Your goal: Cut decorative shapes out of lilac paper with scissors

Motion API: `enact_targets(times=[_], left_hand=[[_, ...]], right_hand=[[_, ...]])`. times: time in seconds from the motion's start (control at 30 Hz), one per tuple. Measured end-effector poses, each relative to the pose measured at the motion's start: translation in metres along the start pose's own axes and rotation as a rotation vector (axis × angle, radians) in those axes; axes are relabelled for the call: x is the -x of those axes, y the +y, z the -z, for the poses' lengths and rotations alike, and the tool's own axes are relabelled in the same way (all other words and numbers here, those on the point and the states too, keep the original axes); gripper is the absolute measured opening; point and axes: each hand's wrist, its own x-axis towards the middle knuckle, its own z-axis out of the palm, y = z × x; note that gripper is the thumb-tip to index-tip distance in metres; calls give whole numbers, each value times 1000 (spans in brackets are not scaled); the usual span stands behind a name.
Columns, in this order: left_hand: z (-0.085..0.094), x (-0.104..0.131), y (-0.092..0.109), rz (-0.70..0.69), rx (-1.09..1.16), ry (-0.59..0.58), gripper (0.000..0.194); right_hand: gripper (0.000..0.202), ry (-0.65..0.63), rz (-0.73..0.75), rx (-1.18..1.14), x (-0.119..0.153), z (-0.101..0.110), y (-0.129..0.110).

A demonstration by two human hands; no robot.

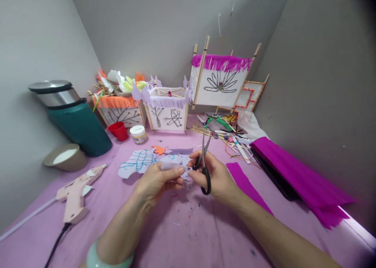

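Note:
Between the thumb and fingers of my left hand point(160, 178) is a small piece of pale lilac paper point(170, 165). My right hand point(219, 178) has black-handled scissors point(203, 158) hooked on it, their blades pointing up and slightly apart. The right thumb and fingertips come close to the paper's right end; whether they touch it I cannot tell. Behind my hands lies a lilac sheet point(136, 163) with blue line drawing. An orange paper cutout point(159, 149) rests just beyond it, and small paper scraps are scattered below my fingers.
A pink glue gun point(75, 195) lies at left, near a bowl point(68, 163) and a teal tumbler point(78, 123). A red cup point(118, 131) and white jar point(138, 134) stand before stick-framed paper lanterns point(167, 117). Magenta crepe paper point(296, 176) covers part of a dark flat object at right.

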Motion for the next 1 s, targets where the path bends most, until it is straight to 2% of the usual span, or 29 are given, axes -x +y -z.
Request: enact_targets(times=[0.17, 0.4, 0.63, 0.7, 0.8, 0.87, 1.0], left_hand=[[-7, 1, -4, 31, 3, 17, 20], [-8, 3, -3, 50, -6, 21, 22], [-4, 3, -2, -8, -10, 53, 21], [-3, 3, 2, -47, -4, 100, 19], [1, 4, 8, -98, 30, 174, 19], [5, 4, 12, -128, 52, 218, 20], [12, 5, 16, -182, 91, 295, 23]], right_hand=[[24, 31, -5, -5, 2, -8, -2], [22, 51, 38, -26, 3, -8, 4], [20, 77, 24, 19, 2, -6, 2], [23, 13, -58, -2, 1, -3, 1], [33, -218, -194, -36, 0, 5, 1], [36, -341, -234, -13, 0, 11, 2], [36, -467, -269, 84, 0, 18, 1]])
